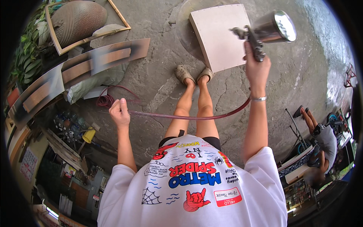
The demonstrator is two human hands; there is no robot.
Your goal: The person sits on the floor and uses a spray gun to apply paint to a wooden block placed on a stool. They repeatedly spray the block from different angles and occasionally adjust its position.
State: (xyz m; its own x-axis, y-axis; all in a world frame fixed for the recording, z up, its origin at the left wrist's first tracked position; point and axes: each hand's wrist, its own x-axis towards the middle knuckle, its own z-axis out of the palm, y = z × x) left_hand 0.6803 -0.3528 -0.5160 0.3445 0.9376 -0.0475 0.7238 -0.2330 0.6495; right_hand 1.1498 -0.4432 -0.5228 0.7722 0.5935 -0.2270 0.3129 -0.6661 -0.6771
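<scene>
My right hand [258,70] is closed around the handle of a metal spray gun [254,39], held up over the right edge of a pale, box-shaped panel [219,38]. A shiny metal cup [278,26] sits on the gun and points away to the right. From the gun's handle a dark red hose [211,117] sags across in front of my legs to my left hand [120,112], whose fingers are wrapped round it. The panel rests low, just beyond my feet, on a round base [185,28] that it partly covers. Whether the trigger is pulled cannot be made out.
Coiled hose [105,100] lies on the floor at left. Long boards with dark spray marks [94,62] and a wooden frame [87,38] lean near a large ribbed pot [79,19]. A yellow container [89,135] stands lower left. Another person [323,143] sits at far right.
</scene>
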